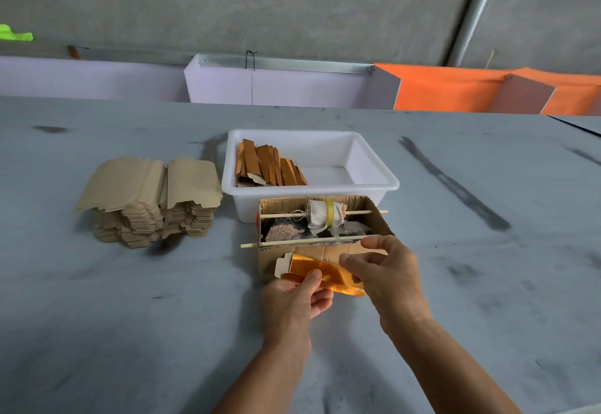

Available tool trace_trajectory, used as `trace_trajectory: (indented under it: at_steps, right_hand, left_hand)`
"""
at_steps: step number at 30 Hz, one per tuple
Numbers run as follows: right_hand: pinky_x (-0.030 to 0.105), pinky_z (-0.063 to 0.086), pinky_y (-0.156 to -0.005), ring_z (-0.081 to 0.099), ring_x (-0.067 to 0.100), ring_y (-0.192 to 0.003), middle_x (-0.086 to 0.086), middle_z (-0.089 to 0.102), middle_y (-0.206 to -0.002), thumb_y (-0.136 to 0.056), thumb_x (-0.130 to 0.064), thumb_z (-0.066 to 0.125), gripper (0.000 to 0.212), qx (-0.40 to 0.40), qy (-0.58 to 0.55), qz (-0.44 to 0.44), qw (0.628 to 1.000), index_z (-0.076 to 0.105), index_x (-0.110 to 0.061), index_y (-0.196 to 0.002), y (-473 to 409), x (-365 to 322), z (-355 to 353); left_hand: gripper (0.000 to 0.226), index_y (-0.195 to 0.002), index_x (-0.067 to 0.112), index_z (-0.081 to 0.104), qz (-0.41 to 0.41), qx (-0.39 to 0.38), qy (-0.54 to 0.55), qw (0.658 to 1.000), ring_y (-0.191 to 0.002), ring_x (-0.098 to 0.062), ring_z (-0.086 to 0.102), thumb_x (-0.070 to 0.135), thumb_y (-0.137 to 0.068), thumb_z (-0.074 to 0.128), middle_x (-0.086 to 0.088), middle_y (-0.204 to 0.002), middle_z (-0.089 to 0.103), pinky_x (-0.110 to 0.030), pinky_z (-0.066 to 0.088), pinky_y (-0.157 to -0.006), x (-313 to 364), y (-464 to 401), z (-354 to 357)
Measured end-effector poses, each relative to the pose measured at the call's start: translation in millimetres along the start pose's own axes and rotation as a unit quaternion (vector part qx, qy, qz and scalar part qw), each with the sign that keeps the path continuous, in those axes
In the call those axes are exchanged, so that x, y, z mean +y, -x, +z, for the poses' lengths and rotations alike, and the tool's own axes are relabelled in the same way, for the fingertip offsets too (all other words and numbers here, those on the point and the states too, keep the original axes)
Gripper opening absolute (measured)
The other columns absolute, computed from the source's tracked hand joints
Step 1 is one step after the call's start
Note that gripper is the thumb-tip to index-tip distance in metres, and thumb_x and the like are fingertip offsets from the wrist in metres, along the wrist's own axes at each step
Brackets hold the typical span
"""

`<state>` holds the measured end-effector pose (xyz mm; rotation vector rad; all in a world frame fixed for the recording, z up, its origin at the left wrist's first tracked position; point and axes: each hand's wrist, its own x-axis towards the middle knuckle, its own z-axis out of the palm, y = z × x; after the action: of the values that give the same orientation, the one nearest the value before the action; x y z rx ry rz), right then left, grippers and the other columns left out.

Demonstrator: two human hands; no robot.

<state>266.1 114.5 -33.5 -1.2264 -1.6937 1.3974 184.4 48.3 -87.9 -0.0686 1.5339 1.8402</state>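
One gold carton blank was held by two hands just above the table, directly in front of one open cardboard box and close against its near wall. The blank's left part was pinched by the left hand, with the thumb laid on top and the fingers curled underneath. Its right end was gripped by the right hand, whose thumb was pressed on the foil face while the forefinger was stretched out above the box's near rim.

Two wooden sticks were seen laid across the box: the near stick along the front rim and the far stick further back, with one cloth wad bound around the latter. One white tub was set just behind the box; a row of folded gold pieces was leant in its left half, too overlapped to be counted exactly. Two stacks of flat brown blanks were placed side by side, touching, to the left of the tub.
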Motion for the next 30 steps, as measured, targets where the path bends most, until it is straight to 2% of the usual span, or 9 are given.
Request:
trace_trajectory:
  at_steps: [5, 9, 13, 20, 22, 27, 30]
  right_hand:
    - [0.017, 0.044, -0.051, 0.064, 0.011, -0.065, 0.001, 0.066, -0.070, -0.077, -0.014, 0.077, 0.030, 0.002, 0.013, -0.013, 1.000, 0.052, -0.021, -0.093, -1.6, 8.8, 1.4]
    - [0.008, 0.040, -0.043, 0.064, 0.006, -0.059, -0.003, 0.066, -0.067, -0.077, -0.014, 0.076, 0.031, 0.012, 0.024, -0.028, 0.999, 0.050, -0.025, -0.089, -3.5, 13.8, 3.0]
    - [0.006, 0.039, -0.041, 0.064, 0.002, -0.055, -0.003, 0.067, -0.066, -0.077, -0.013, 0.076, 0.032, 0.025, 0.034, -0.045, 0.998, 0.049, -0.026, -0.086, -5.7, 19.3, 4.7]
    - [0.009, 0.044, -0.043, 0.065, 0.010, -0.066, -0.003, 0.065, -0.070, -0.078, -0.013, 0.076, 0.026, 0.060, 0.055, -0.068, 0.994, 0.052, -0.025, -0.080, -10.8, 28.0, 10.4]
    - [0.011, 0.047, -0.047, 0.066, 0.014, -0.068, -0.002, 0.065, -0.071, -0.077, -0.011, 0.075, 0.026, 0.067, 0.056, -0.075, 0.993, 0.054, -0.024, -0.075, -11.1, 29.4, 11.8]
    - [0.035, 0.058, -0.061, 0.066, 0.022, -0.066, 0.005, 0.066, -0.066, -0.076, -0.005, 0.074, 0.017, 0.080, 0.057, -0.084, 0.992, 0.062, -0.013, -0.067, -10.8, 30.2, 14.4]
    - [0.039, 0.058, -0.063, 0.065, 0.023, -0.066, 0.006, 0.065, -0.066, -0.077, -0.004, 0.073, 0.016, 0.088, 0.061, -0.095, 0.990, 0.063, -0.011, -0.067, -11.0, 30.5, 16.0]
  left_hand:
    - [0.010, -0.079, -0.002, 0.062, -0.007, -0.015, 0.019, 1.000, -0.053, -0.020, 0.069, 0.004, -0.082, 0.069, -0.009, -0.058, 0.070, -0.024, 0.053, -0.045, 0.8, 2.0, -1.0]
    - [0.012, -0.082, -0.004, 0.061, -0.005, -0.017, 0.025, 1.000, -0.055, -0.022, 0.069, 0.004, -0.082, 0.069, -0.011, -0.060, 0.070, -0.025, 0.053, -0.046, 0.9, 4.4, -2.4]
    - [0.012, -0.082, -0.004, 0.061, -0.005, -0.020, 0.027, 0.999, -0.055, -0.024, 0.069, 0.004, -0.082, 0.070, -0.012, -0.061, 0.069, -0.028, 0.054, -0.048, 1.5, 6.9, -3.8]
    - [0.014, -0.089, -0.007, 0.060, -0.014, -0.023, 0.039, 0.999, -0.065, -0.030, 0.069, 0.003, -0.083, 0.067, -0.022, -0.077, 0.068, -0.029, 0.056, -0.051, 2.6, 8.5, -6.0]
    - [0.012, -0.087, -0.007, 0.059, -0.013, -0.024, 0.046, 0.999, -0.065, -0.030, 0.068, 0.002, -0.083, 0.067, -0.022, -0.076, 0.067, -0.028, 0.056, -0.050, 2.8, 8.3, -5.5]
    - [0.007, -0.083, -0.003, 0.059, -0.007, -0.028, 0.054, 0.998, -0.060, -0.027, 0.068, 0.001, -0.084, 0.065, -0.020, -0.072, 0.067, -0.027, 0.056, -0.050, 2.1, 7.0, -5.9]
    - [0.007, -0.082, -0.003, 0.059, -0.005, -0.027, 0.057, 0.998, -0.057, -0.024, 0.068, 0.000, -0.084, 0.065, -0.019, -0.071, 0.067, -0.027, 0.056, -0.050, 2.1, 6.6, -5.5]
